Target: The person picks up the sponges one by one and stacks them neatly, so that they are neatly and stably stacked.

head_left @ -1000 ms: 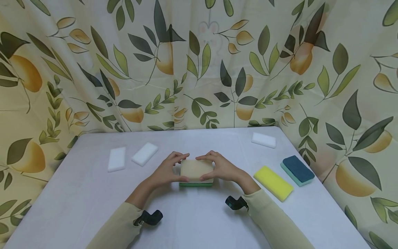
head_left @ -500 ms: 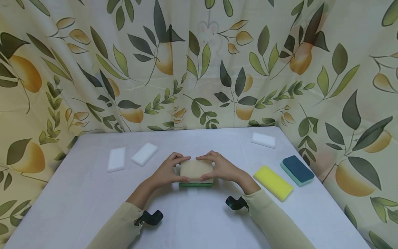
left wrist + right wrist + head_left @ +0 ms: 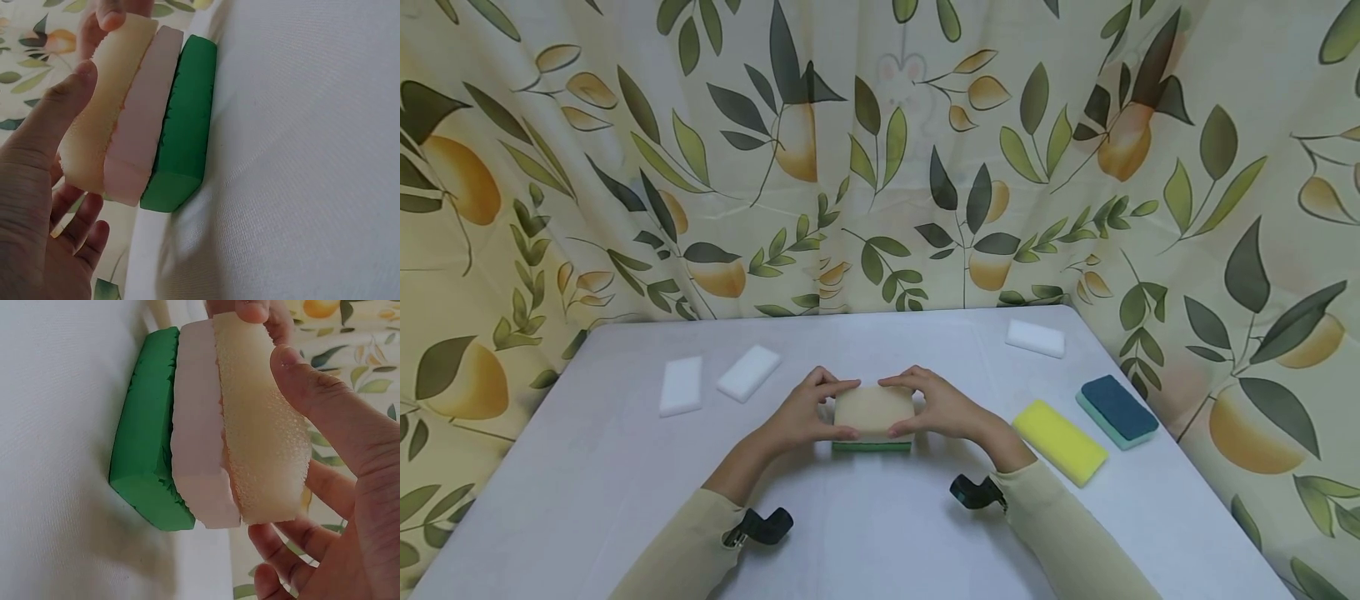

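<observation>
Three sponges are stacked at the middle of the table: a green sponge [image 3: 184, 125] below, a pale pink sponge [image 3: 140, 119] on it, and a cream sponge [image 3: 874, 410] on top. My left hand [image 3: 808, 408] holds the cream sponge at its left end, thumb on the near side and fingers round the far side. At the right end my right hand [image 3: 947, 407] holds the same sponge in a like way. In the right wrist view the layers of the cream sponge [image 3: 256, 425], pink sponge [image 3: 199, 425] and green sponge [image 3: 147, 425] lie slightly out of line.
Two white sponges, one upright [image 3: 681, 386] and one slanted [image 3: 748, 373], lie at the left on the table [image 3: 865, 533]. To the right are a yellow sponge [image 3: 1060, 442], a dark-blue-topped sponge [image 3: 1117, 411] and another white sponge [image 3: 1035, 338]. A patterned curtain [image 3: 880, 167] hangs behind.
My right hand has shifted slightly to the right along the cream sponge. The left fingertips have moved a little inward. The stack stays in place.
</observation>
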### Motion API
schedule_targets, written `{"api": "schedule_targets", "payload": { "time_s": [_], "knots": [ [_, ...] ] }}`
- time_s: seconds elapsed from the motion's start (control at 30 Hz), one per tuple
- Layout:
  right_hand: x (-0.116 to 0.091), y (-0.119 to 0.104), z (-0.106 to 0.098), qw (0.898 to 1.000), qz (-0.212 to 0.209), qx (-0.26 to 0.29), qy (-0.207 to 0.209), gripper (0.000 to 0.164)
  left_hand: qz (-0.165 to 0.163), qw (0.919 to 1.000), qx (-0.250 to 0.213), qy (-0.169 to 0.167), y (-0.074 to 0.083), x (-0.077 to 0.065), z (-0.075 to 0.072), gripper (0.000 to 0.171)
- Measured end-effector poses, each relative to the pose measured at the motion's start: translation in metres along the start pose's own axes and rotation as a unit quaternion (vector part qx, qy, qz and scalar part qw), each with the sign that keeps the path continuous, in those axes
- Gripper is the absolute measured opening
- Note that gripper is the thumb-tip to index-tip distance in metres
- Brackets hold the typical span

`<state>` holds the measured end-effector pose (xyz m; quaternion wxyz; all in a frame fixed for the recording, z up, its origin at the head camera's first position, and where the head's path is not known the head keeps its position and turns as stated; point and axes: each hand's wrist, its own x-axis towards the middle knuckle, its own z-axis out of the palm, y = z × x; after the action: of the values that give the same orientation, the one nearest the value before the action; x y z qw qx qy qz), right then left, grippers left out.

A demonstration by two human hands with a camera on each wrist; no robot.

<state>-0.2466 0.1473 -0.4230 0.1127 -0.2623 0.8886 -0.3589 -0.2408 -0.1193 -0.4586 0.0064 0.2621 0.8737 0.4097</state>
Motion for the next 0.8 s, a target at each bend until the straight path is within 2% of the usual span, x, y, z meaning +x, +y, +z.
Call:
{"api": "schedule_targets", "payload": {
  "time_s": [0.37,0.6,0.8],
  "knots": [
    [-0.008,0.001,-0.006,1.0,0.018,-0.007,0.004,0.074,-0.008,0.9999,0.011,0.005,0.003,-0.001,0.0,0.076],
    [-0.013,0.005,-0.008,1.0,0.012,-0.008,0.009,0.073,0.008,0.9998,0.008,0.014,0.001,-0.002,0.001,0.075],
    [-0.021,0.007,-0.015,1.0,0.015,-0.003,0.011,0.072,0.017,0.9998,0.008,0.005,-0.001,-0.002,0.001,0.076]
  ]
}}
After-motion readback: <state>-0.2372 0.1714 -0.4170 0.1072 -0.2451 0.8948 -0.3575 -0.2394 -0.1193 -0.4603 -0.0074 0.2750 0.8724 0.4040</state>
